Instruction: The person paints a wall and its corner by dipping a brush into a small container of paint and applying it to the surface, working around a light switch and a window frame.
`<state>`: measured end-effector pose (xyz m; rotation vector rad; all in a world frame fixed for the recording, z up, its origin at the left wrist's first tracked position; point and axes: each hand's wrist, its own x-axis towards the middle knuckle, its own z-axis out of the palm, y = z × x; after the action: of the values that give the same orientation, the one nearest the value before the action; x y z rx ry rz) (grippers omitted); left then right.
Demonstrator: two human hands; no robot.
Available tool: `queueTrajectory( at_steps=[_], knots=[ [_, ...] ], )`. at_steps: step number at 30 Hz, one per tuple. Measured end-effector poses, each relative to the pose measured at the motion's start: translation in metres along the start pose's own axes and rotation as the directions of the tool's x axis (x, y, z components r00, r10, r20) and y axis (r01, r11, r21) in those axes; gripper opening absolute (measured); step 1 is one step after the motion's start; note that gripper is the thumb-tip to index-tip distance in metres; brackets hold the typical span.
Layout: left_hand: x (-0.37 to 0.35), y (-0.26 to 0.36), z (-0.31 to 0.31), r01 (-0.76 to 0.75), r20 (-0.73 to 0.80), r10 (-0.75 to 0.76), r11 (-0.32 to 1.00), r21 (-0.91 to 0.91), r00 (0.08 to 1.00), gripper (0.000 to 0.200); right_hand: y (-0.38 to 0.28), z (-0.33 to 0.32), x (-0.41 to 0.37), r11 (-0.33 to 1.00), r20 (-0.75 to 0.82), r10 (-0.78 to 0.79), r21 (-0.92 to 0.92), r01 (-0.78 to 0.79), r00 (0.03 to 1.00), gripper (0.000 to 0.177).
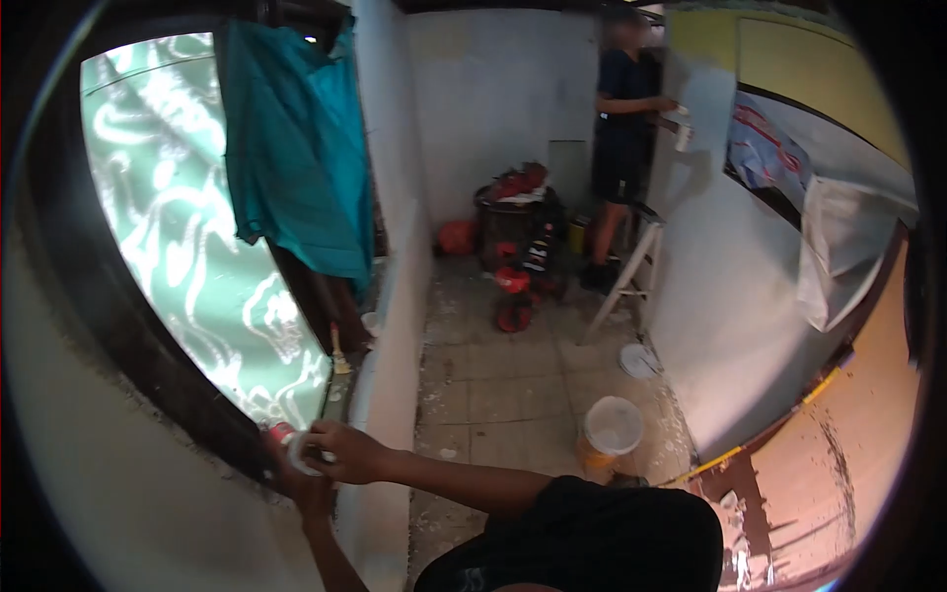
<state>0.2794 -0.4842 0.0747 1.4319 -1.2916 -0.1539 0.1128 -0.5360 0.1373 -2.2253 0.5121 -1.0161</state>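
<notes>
My right hand [347, 452] and my left hand [301, 485] meet at the lower corner of a dark window frame [148, 345]. Between them is a white roll of tape [299, 451], with the fingers of both hands closed on it. A small red piece [281, 430] shows just above the roll, against the frame. My right arm reaches in from the right in a black sleeve [592, 533]; my left forearm comes up from below. Behind the frame hangs a green and white patterned curtain [187, 227].
A teal shirt [296, 148] hangs over the window's top right. A paintbrush [338, 351] lies on the sill. On the tiled floor stand a white bucket [612, 430] and a lid [638, 360]. Another person [623, 148] stands on a stepladder [631, 271] at the far wall, beside red clutter [515, 247].
</notes>
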Motion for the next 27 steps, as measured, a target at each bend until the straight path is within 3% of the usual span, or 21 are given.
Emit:
queueTrajectory(
  at_steps=[1,3,5,7,12,15,22,25,27],
  knots=[
    [-0.012,-0.015,0.01,-0.073,-0.019,0.072,0.996,-0.061,0.997,0.119,0.008,0.003,-0.01,1.0,0.019,0.002,-0.004,-0.002,1.0,0.02],
    [-0.04,0.028,0.01,-0.113,0.051,0.12,0.986,-0.124,0.991,0.122,0.022,0.006,-0.037,0.999,0.031,-0.024,-0.038,0.025,0.999,0.023],
    [-0.08,0.022,0.02,0.161,0.161,-0.106,0.909,-0.384,0.981,0.122,0.035,0.008,-0.07,0.994,0.082,0.062,-0.093,-0.055,0.995,0.028],
    [-0.122,-0.002,0.032,0.118,0.176,-0.087,0.977,-0.176,0.981,0.124,0.044,0.011,-0.107,0.99,0.139,0.139,0.008,-0.141,0.981,0.034],
    [-0.198,-0.017,0.053,0.345,0.354,-0.264,0.919,-0.19,0.897,0.133,0.041,0.01,-0.178,0.942,0.337,0.3,0.042,-0.332,0.892,0.036],
    [-0.205,-0.009,0.058,0.304,0.423,-0.209,0.937,-0.171,0.882,0.131,0.047,0.01,-0.2,0.924,0.368,0.326,0.071,-0.376,0.871,0.041],
    [-0.187,0.0,0.072,0.125,0.478,-0.038,0.98,-0.152,0.877,0.131,0.041,0.0,-0.211,0.92,0.155,0.376,0.057,-0.388,0.914,0.037],
    [-0.177,0.008,0.075,0.131,0.45,-0.027,0.97,-0.202,0.893,0.131,0.04,-0.007,-0.209,0.882,0.138,0.452,0.075,-0.464,0.881,0.036],
    [-0.178,0.002,0.076,0.132,0.456,-0.036,0.975,-0.18,0.889,0.132,0.032,-0.009,-0.21,0.922,0.016,0.386,0.024,-0.386,0.922,0.036]
  ],
)
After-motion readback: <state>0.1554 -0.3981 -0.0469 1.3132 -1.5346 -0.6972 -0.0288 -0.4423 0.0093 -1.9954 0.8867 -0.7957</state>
